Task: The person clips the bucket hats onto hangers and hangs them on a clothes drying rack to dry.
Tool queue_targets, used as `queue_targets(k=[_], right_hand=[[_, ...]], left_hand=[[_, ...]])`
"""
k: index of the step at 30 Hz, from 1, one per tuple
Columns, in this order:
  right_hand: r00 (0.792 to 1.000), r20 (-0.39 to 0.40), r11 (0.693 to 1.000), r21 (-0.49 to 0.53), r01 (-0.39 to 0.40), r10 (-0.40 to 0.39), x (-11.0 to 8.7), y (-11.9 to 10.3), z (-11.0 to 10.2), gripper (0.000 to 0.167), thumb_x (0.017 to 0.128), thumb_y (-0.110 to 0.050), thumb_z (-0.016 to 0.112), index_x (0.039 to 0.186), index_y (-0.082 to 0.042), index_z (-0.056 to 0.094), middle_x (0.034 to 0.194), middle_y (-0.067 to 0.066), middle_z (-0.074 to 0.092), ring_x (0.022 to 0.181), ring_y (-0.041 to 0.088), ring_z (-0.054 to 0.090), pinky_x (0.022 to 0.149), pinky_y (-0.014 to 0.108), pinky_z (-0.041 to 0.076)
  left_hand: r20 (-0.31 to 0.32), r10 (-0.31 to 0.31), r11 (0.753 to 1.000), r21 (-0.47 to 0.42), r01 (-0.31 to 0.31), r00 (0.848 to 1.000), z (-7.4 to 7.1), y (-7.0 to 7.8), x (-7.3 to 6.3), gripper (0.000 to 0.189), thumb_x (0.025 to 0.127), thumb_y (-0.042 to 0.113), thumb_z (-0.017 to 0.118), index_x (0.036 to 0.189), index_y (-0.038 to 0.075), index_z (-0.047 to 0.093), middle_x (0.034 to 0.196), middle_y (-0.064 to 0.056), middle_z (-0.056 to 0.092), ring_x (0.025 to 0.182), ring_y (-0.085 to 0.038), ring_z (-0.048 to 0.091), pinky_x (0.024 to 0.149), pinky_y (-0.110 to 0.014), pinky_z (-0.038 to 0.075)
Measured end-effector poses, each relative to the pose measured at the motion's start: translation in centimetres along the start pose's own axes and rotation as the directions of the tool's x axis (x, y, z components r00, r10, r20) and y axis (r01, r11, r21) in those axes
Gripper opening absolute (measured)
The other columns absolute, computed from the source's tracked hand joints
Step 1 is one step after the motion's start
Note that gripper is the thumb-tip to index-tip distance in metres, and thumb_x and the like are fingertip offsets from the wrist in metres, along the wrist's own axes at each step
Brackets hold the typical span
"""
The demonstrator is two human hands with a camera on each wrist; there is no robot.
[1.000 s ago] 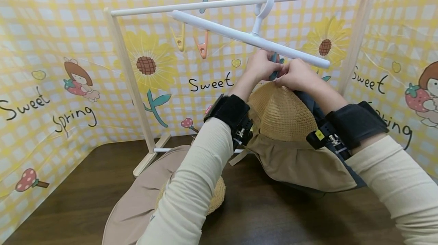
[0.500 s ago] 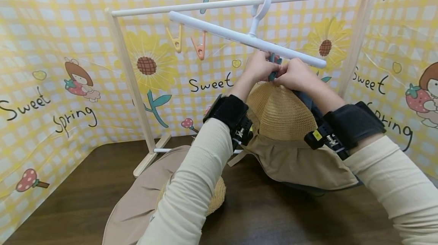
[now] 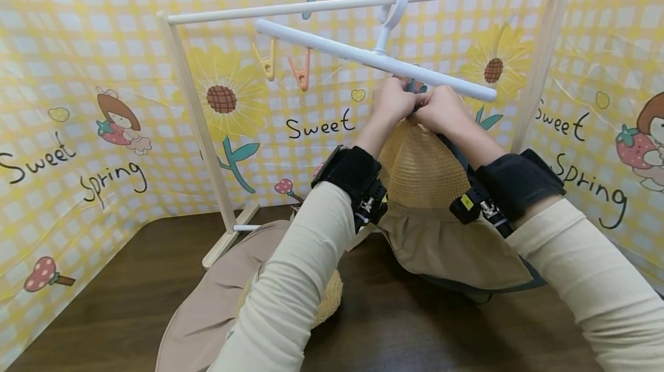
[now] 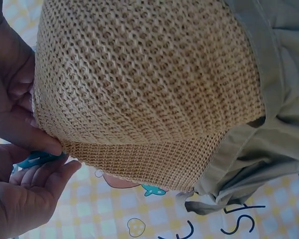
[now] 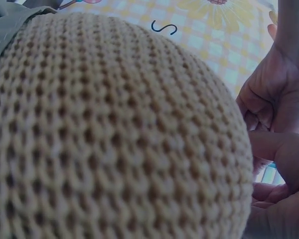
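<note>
A sun hat point(image 3: 427, 173) with a woven straw-coloured crown and a wide beige cloth brim hangs below the hanger point(image 3: 332, 46). My left hand point(image 3: 391, 98) holds a teal clothes clip point(image 4: 37, 158) under the hanger's bar, beside the crown's top. With thumb and fingers, my right hand point(image 3: 443, 109) pinches the top of the crown. Both hands meet there, so the clip's jaws are mostly hidden. In the right wrist view the woven crown point(image 5: 124, 129) fills most of the frame. The hanger tilts down to the right.
The hanger's loop hangs on the white rod point(image 3: 223, 15) of a wooden rack point(image 3: 194, 112). A yellow clip point(image 3: 268, 63) and an orange clip point(image 3: 302, 74) hang from its left part. Another hat point(image 3: 207, 303) lies on the dark table point(image 3: 119, 285), partly behind my left sleeve.
My right hand and wrist have shifted slightly left and up, closer to the left hand. The hat's crown has risen a little, and the hanger has swung slightly left. Less of the teal clip shows.
</note>
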State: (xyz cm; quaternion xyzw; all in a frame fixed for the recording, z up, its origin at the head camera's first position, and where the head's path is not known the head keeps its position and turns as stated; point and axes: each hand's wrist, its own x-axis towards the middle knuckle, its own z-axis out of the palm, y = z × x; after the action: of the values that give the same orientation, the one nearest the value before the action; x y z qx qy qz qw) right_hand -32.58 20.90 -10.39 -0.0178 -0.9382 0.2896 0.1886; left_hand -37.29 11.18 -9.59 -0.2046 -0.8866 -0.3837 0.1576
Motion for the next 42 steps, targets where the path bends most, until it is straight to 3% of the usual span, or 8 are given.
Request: queue_targets(k=[7,10,13,16,21,23,31,42], right_hand=[[0.999,-0.046,1.0,-0.012,0.028,-0.028,0.0,0.0,0.0,0.035,0.082,-0.029,0.065,0.054,-0.016,0.048,0.042,-0.007,0.03,0.05,0.015,0.036,0.052,0.027,0.031],[0.997,-0.059,0.999,-0.003,0.046,-0.046,0.0,0.1,0.0,0.03,0.081,-0.026,0.064,0.058,-0.011,0.054,0.041,-0.008,0.035,0.05,0.015,0.039,0.054,0.028,0.033],[0.998,-0.048,0.999,-0.002,0.041,-0.041,0.0,0.4,-0.1,0.024,0.082,-0.024,0.063,0.067,-0.006,0.063,0.043,-0.008,0.043,0.053,0.016,0.042,0.055,0.029,0.034],[1.0,-0.019,1.0,-0.016,0.02,-0.02,0.1,0.6,-0.2,0.024,0.083,-0.024,0.062,0.07,-0.004,0.066,0.044,-0.008,0.047,0.055,0.017,0.044,0.056,0.029,0.034],[1.0,-0.001,1.0,-0.028,0.012,-0.012,0.4,1.0,-0.3,0.032,0.083,-0.025,0.063,0.055,-0.011,0.062,0.042,-0.008,0.042,0.054,0.017,0.041,0.058,0.028,0.033],[1.0,-0.002,1.0,-0.026,0.016,-0.016,0.5,1.1,-0.3,0.032,0.083,-0.025,0.064,0.054,-0.011,0.061,0.042,-0.008,0.042,0.054,0.016,0.041,0.06,0.028,0.033],[1.0,-0.005,1.0,-0.002,0.031,-0.031,0.4,1.0,-0.3,0.026,0.082,-0.025,0.063,0.078,-0.001,0.071,0.05,-0.008,0.051,0.058,0.017,0.044,0.055,0.027,0.035],[1.0,0.001,0.999,-0.047,0.015,-0.015,0.4,0.8,-0.2,0.03,0.084,-0.026,0.063,0.091,0.002,0.072,0.058,-0.004,0.055,0.066,0.02,0.047,0.056,0.028,0.036]], left_hand=[[0.031,0.029,0.999,0.016,-0.03,0.999,0.0,-0.1,0.0,0.031,0.091,0.038,0.058,0.077,0.01,0.061,0.069,0.001,0.05,0.069,-0.012,0.045,0.057,-0.019,0.034],[0.075,0.063,0.995,-0.076,-0.057,0.995,0.0,-0.2,0.2,0.033,0.095,0.036,0.051,0.116,0.013,0.063,0.102,-0.003,0.065,0.092,-0.014,0.055,0.075,-0.019,0.041],[0.142,0.083,0.974,-0.221,-0.05,0.986,0.0,-0.1,0.3,0.043,0.099,0.03,0.044,0.14,0.018,0.044,0.138,0.0,0.052,0.122,-0.011,0.047,0.098,-0.019,0.038],[0.217,0.065,0.921,-0.389,0.025,0.974,0.0,0.0,0.4,0.043,0.101,0.021,0.039,0.144,0.018,0.037,0.146,-0.001,0.041,0.129,-0.012,0.041,0.103,-0.023,0.038],[0.328,0.016,0.756,-0.623,0.203,0.944,0.1,0.0,0.7,0.031,0.101,0.013,0.031,0.127,0.004,0.046,0.128,-0.01,0.048,0.116,-0.02,0.051,0.088,-0.029,0.046],[0.363,0.019,0.718,-0.654,0.24,0.932,0.0,-0.1,0.8,0.03,0.102,0.013,0.03,0.126,0.003,0.044,0.13,-0.01,0.048,0.12,-0.022,0.052,0.092,-0.031,0.045],[0.397,0.066,0.719,-0.655,0.232,0.915,-0.5,-0.6,0.9,0.038,0.102,0.015,0.027,0.137,0.005,0.038,0.147,-0.009,0.036,0.126,-0.024,0.05,0.103,-0.035,0.041],[0.363,0.073,0.768,-0.615,0.18,0.929,-0.4,-0.7,0.9,0.038,0.102,0.014,0.028,0.137,0.005,0.04,0.147,-0.005,0.036,0.134,-0.017,0.039,0.106,-0.033,0.039]])
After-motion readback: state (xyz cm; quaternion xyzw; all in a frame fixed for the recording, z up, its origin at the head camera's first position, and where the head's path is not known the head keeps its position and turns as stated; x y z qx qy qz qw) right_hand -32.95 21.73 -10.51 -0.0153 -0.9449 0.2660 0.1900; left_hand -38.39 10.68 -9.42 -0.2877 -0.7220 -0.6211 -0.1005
